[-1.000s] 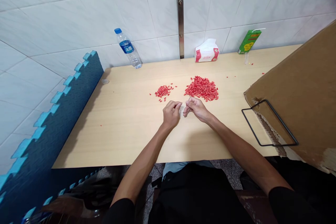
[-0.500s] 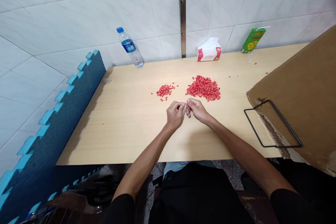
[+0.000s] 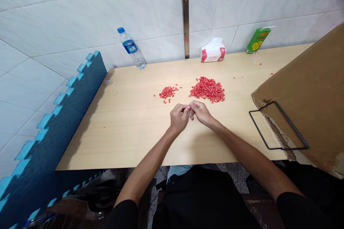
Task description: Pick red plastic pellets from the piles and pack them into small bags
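Big bumpy pile of small red bits [image 3: 206, 89], middle of frame, on smooth pale wood table [image 3: 129, 128]. Smaller red pile [image 3: 167, 92] just left. Below piles, left hand [image 3: 178, 117] and right hand [image 3: 201, 112] meet, fingers curled, tips pinched together; thing pinched too tiny to tell. Clear plastic bottle [image 3: 131, 48] upper left; rough brown cardboard [image 3: 309, 93] right.

Hand-work bench in a plain workshop corner. White-tiled wall [image 3: 80, 10] and bare wooden table [image 3: 129, 125]; red pellets in a large heap [image 3: 207, 88] and a small heap [image 3: 166, 92] just beyond the left hand [image 3: 178, 117] and right hand [image 3: 200, 111]; torn cardboard [image 3: 309, 89] right of the grip, foam matting [image 3: 67, 114] left.
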Demonstrator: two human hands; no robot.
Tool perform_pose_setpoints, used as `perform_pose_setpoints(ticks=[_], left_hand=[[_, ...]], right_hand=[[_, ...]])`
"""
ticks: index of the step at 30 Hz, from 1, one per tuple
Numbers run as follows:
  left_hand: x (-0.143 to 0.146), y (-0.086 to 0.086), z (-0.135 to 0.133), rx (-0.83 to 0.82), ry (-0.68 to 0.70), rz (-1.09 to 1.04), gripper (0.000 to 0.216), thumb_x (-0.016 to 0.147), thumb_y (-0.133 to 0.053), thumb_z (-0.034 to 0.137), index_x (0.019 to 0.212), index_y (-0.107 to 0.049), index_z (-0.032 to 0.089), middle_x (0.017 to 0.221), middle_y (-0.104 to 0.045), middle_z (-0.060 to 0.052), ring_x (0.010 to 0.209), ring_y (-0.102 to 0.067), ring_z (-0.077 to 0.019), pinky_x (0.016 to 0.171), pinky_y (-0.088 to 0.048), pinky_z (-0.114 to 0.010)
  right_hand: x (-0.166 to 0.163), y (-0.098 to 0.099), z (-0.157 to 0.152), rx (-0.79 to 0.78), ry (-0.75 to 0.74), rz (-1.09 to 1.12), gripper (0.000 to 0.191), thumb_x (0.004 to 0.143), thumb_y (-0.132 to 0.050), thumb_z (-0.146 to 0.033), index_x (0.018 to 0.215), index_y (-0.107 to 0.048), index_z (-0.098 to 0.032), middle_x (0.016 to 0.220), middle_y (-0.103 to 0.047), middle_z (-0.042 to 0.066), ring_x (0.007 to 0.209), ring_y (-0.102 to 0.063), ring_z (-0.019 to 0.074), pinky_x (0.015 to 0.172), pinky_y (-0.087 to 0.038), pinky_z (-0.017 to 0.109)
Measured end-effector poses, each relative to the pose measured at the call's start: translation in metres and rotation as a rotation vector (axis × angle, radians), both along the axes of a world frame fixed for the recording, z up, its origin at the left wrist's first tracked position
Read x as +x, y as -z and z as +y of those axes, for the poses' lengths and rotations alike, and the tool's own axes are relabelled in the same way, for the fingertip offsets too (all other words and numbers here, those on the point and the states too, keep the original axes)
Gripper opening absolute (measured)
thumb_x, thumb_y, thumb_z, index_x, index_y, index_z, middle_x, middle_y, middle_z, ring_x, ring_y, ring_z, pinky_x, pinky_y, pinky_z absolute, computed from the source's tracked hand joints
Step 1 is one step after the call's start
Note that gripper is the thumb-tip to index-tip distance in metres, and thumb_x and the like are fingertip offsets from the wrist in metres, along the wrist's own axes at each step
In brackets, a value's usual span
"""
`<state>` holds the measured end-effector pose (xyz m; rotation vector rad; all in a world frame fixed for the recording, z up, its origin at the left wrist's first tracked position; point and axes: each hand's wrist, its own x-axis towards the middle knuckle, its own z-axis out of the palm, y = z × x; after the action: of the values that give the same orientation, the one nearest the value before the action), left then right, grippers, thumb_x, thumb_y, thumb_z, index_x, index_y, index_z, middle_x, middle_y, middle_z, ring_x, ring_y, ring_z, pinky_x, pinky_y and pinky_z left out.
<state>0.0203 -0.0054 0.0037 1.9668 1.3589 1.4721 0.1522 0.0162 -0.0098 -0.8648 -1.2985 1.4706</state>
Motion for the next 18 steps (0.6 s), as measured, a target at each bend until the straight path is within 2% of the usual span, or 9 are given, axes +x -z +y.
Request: perform_pose_setpoints(ticks=[5,10,15,18], left_hand=[[0.002,0.001,-0.001,0.091,-0.028,0.119,0.019,0.090,-0.055,0.029,0.088,-0.071,0.020,0.070,-0.066,-0.002,0.066,-0.059,-0.0123,0.065,-0.045,-0.026],[0.002,0.004,-0.001,0.168,-0.095,0.100,0.016,0.085,-0.063,0.030,0.092,-0.069,0.018,0.073,-0.066,-0.002,0.062,-0.057,-0.0111,0.064,-0.046,-0.025],[0.001,0.004,-0.003,0.197,-0.076,0.114,0.013,0.086,-0.061,0.027,0.091,-0.069,0.018,0.075,-0.067,-0.003,0.067,-0.059,-0.0117,0.066,-0.047,-0.026],[0.001,0.003,-0.003,0.187,-0.058,0.096,0.016,0.087,-0.060,0.026,0.097,-0.069,0.019,0.077,-0.068,-0.003,0.068,-0.060,-0.0118,0.068,-0.048,-0.026]], right_hand=[[-0.003,0.000,-0.004,0.035,0.106,-0.011,0.047,0.083,-0.051,-0.064,0.066,-0.050,-0.020,0.051,-0.055,-0.003,0.042,-0.052,0.0105,0.042,-0.043,0.023],[-0.006,-0.002,-0.009,0.047,0.217,-0.065,0.047,0.085,-0.049,-0.063,0.064,-0.046,-0.021,0.051,-0.053,-0.004,0.040,-0.049,0.0101,0.041,-0.040,0.023],[-0.015,-0.003,-0.019,0.069,0.427,-0.194,0.049,0.087,-0.042,-0.065,0.062,-0.043,-0.022,0.048,-0.048,-0.004,0.043,-0.045,0.0102,0.044,-0.037,0.023],[-0.019,-0.002,-0.023,0.061,0.454,-0.239,0.050,0.087,-0.037,-0.067,0.063,-0.042,-0.023,0.050,-0.048,-0.004,0.046,-0.045,0.0112,0.047,-0.037,0.023]])
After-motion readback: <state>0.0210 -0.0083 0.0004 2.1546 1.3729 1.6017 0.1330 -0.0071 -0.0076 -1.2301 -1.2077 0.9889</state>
